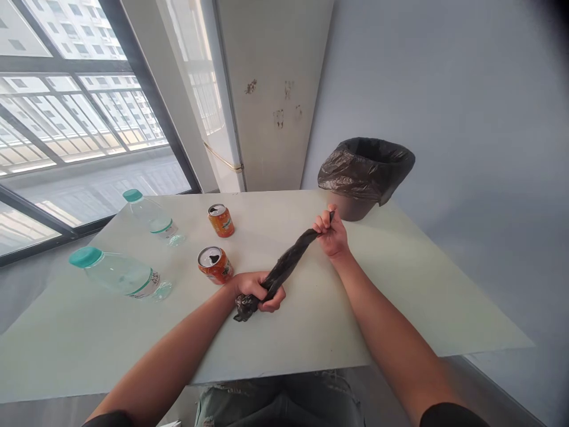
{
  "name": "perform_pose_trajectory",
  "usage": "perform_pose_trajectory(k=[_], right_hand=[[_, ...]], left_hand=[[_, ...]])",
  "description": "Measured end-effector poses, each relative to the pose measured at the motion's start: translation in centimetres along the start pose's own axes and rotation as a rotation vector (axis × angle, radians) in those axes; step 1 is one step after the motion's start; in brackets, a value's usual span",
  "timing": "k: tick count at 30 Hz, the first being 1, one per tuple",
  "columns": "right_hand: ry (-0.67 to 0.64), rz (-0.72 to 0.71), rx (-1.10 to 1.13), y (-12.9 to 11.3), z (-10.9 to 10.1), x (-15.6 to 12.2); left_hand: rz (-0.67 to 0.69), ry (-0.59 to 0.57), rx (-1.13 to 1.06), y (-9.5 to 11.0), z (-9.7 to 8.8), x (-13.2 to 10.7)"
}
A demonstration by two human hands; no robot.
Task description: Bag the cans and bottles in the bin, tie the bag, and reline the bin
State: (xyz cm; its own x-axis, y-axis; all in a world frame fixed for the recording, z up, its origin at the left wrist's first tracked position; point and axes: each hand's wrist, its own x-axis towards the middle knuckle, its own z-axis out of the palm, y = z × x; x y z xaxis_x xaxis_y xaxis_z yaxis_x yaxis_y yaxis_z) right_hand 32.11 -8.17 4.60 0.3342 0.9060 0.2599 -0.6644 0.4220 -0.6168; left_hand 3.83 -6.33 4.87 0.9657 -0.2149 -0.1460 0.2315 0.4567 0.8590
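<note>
A black plastic bag (291,261), twisted into a long narrow strip, stretches slantwise between my hands above the table. My left hand (262,290) is closed around its lower part, and a crumpled end pokes out below the fist. Higher up and to the right, my right hand (331,233) grips the other end. Just left of my left hand stands an orange drink can (216,265) with its top opened. A second orange can (221,220) stands behind it, also opened. Beyond my right hand is a bin (351,206) lined with a black bag (364,169).
Two clear plastic bottles with green caps, the nearer bottle (122,276) and the farther bottle (151,214), are on the left of the pale table (311,338). A white refrigerator (271,148) stands behind the table. A wall (444,118) is at the right, windows (80,118) at the left.
</note>
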Motion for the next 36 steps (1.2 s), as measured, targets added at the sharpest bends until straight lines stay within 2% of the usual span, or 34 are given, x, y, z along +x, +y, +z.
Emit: perform_pose_trajectory(k=[2, 5, 9, 11, 15, 18, 21, 23, 25, 27, 32, 34, 36], right_hand=[[-0.019, 0.039, -0.002, 0.1, 0.3, -0.1], [-0.134, 0.27, -0.057, 0.7, 1.2, -0.9], [-0.443, 0.578, -0.166, 2.1, 3.8, -3.0], [-0.489, 0.62, -0.171, 2.6, 5.2, -3.9], [-0.227, 0.429, -0.028, 1.6, 5.8, -3.8], [-0.059, 0.278, -0.082, -0.4, 4.8, -2.6], [0.092, 0.098, -0.366, -1.8, 4.0, -1.8], [0.151, -0.096, -0.744, -1.9, 3.8, -1.7], [0.099, -0.268, -1.142, -1.5, 3.8, -2.0], [-0.029, -0.336, -1.371, -0.8, 4.0, -2.6], [-0.316, -0.356, -1.663, 1.0, 5.1, -3.5], [-0.348, -0.385, -1.749, 1.7, 5.6, -3.5], [-0.336, -0.385, -1.735, 2.5, 5.9, -3.5]], left_hand=[[0.094, 0.096, -0.015, -0.3, -0.2, 0.2], [0.216, 0.192, -0.075, -0.6, -0.6, 1.0], [0.237, 0.223, -0.05, -0.5, -0.8, 2.0], [0.217, 0.197, -0.003, -0.4, -0.8, 2.2], [0.141, 0.104, 0.03, -0.4, -0.8, 2.3], [0.141, 0.145, -0.008, -0.4, -0.8, 2.2], [0.173, 0.216, -0.097, -0.2, -0.8, 2.3], [0.158, 0.238, -0.116, -0.2, -0.8, 2.5], [0.139, 0.25, -0.122, -0.2, -0.8, 2.6], [0.141, 0.249, -0.137, -0.3, -0.9, 2.7], [0.191, 0.185, -0.196, -0.3, -1.3, 2.5], [0.18, 0.16, -0.181, -0.1, -1.3, 2.4], [0.171, 0.151, -0.164, 0.0, -1.2, 2.4]])
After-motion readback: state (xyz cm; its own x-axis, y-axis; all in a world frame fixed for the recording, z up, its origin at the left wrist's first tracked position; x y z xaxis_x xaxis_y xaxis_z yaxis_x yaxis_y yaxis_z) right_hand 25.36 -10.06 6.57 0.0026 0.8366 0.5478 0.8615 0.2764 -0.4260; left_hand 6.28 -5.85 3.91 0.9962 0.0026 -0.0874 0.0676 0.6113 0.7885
